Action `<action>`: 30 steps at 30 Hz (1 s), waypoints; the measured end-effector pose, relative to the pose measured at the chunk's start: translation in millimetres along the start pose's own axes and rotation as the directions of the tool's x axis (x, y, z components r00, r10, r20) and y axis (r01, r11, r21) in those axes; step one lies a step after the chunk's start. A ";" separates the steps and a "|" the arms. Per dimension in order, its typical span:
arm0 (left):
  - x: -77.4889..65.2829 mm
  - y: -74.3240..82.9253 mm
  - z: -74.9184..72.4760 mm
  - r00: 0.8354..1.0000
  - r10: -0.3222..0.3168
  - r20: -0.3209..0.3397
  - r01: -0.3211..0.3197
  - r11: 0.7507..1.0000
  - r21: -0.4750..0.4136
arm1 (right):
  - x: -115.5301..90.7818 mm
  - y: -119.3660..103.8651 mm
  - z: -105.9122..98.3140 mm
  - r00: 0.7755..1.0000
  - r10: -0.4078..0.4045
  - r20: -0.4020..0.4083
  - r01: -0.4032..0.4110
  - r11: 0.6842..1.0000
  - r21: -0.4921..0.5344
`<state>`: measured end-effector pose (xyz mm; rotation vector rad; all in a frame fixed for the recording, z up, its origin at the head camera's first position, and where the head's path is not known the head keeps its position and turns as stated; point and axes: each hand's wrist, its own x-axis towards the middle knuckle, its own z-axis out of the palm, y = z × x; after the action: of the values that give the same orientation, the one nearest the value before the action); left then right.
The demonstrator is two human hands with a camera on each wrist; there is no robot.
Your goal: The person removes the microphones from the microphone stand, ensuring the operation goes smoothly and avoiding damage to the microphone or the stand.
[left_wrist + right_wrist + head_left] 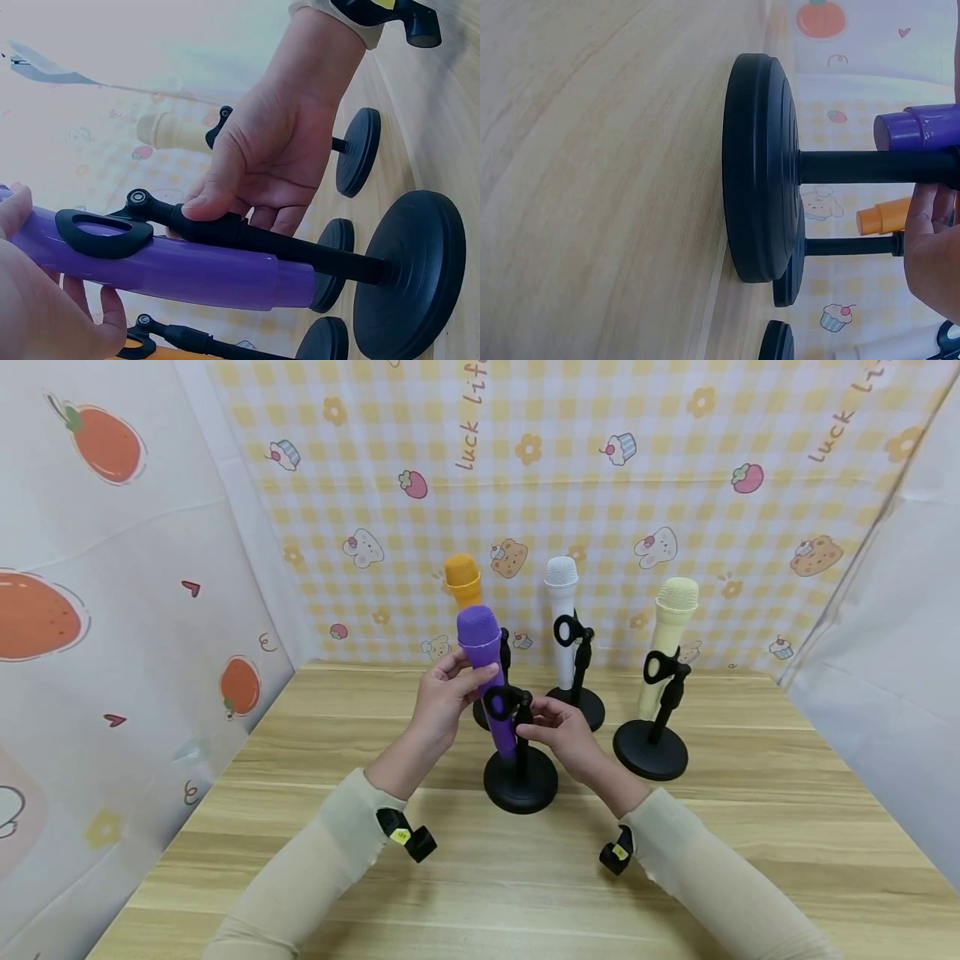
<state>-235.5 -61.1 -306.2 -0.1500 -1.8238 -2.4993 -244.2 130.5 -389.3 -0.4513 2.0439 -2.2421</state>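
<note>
A purple microphone point(478, 628) leans at a slant in front of a black microphone stand point(521, 787), its head up and its lower end beside the post. My left hand point(442, 693) grips its handle just below the head. The stand's black oval clip point(112, 249) lies against the handle in the left wrist view; I cannot tell whether it goes fully round. Thumb and fingers of my right hand point(572, 739) pinch the upper part of the post, below the clip's joint. The round base rests on the wooden table point(480, 893).
Behind stand an orange microphone point(462, 575), partly hidden, and a white microphone point(561, 577), each beside a black stand. A pale yellow microphone point(675, 602) with its stand is at the right. A checked cloth point(540, 493) hangs at the back.
</note>
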 end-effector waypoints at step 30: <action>3.4 9.4 1.0 0.999 0.039 0.030 -0.038 0.998 -0.053 | 0.8 0.8 -1.9 1.000 -0.005 0.000 0.005 1.000 -0.026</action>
<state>-237.9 -62.9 -296.6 -0.2244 -1.7493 -2.5340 -245.6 132.0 -390.1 -0.4589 2.0765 -2.2210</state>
